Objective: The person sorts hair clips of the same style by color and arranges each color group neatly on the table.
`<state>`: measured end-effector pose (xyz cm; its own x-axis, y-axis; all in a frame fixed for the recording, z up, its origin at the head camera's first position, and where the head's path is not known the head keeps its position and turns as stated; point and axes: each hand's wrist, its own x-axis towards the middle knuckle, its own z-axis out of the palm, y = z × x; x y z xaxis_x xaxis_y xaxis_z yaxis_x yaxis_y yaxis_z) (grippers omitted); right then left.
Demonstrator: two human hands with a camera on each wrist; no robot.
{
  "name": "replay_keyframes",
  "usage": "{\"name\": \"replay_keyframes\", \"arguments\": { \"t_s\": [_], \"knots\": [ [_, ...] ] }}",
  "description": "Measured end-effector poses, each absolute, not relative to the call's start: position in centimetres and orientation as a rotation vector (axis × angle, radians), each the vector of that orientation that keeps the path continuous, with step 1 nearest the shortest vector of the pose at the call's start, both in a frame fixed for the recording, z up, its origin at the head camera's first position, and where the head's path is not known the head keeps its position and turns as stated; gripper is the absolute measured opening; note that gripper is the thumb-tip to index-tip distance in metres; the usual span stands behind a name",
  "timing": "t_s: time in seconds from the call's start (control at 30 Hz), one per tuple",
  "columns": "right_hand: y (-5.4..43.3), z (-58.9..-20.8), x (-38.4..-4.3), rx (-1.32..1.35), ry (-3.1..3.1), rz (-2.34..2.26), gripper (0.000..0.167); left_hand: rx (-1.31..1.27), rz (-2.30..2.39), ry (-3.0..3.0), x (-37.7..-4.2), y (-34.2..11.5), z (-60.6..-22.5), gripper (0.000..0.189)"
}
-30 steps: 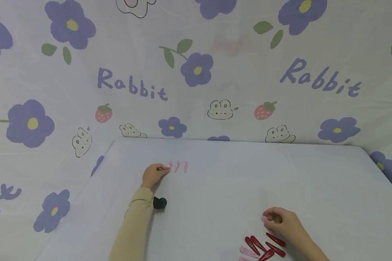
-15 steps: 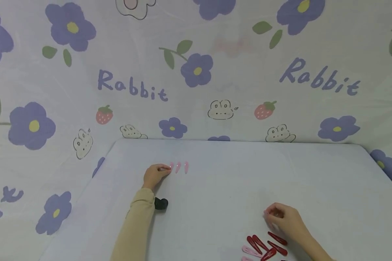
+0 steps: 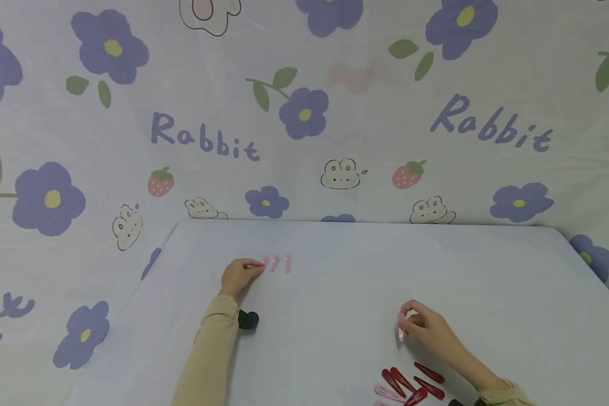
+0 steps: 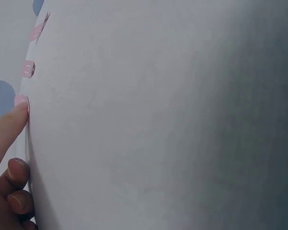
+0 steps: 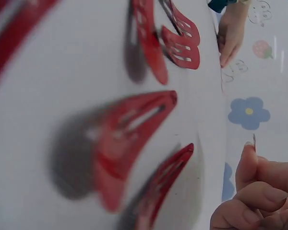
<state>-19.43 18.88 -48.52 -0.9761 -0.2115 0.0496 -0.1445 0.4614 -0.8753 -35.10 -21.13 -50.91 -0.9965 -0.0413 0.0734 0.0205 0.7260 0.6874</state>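
Three pink hair clips stand in a row at the back left of the white table; the middle one (image 3: 275,263) and the right one (image 3: 288,263) lie untouched. At the row's left end, my left hand (image 3: 239,276) pinches the third pink clip (image 3: 266,261) near its lower end. The left wrist view shows a fingertip on that clip (image 4: 21,99). My right hand (image 3: 428,329) holds another pink hair clip (image 3: 401,327) between thumb and finger, raised near the table's front right. Only a thin edge of it (image 5: 254,140) shows in the right wrist view.
Below my right hand lies a loose pile of red hair clips (image 3: 428,388) with a pink clip (image 3: 388,393) among them. A dark wrist-worn device (image 3: 248,320) sits by my left sleeve. Behind the table (image 3: 335,304) hangs a flower-print cloth (image 3: 304,169).
My right hand has moved up and slightly left with its pink hair clip, away from the pile. The left hand stays at the row's left end.
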Motion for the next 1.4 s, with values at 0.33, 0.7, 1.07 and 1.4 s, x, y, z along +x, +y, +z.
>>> {"name": "replay_keyframes", "arguments": {
  "t_s": [0.33,0.7,1.07,1.4],
  "knots": [
    [18.4,-47.3,-21.3,-0.531,2.412,-1.573,0.006,-0.008,-1.128,-2.827,-35.0,-21.2,-51.1,0.018],
    [17.2,-45.9,-23.8,-0.458,2.331,-1.494,0.014,-0.026,-1.117,-2.815,-35.0,-21.2,-50.8,0.017],
    [15.5,-45.7,-25.7,-0.537,2.688,-1.283,0.013,-0.005,-1.106,-2.820,-35.1,-21.3,-51.2,0.017],
    [14.5,-46.5,-27.6,-0.571,2.765,-1.270,0.011,-0.017,-1.094,-2.818,-35.0,-21.2,-51.0,0.017]
  ]
}}
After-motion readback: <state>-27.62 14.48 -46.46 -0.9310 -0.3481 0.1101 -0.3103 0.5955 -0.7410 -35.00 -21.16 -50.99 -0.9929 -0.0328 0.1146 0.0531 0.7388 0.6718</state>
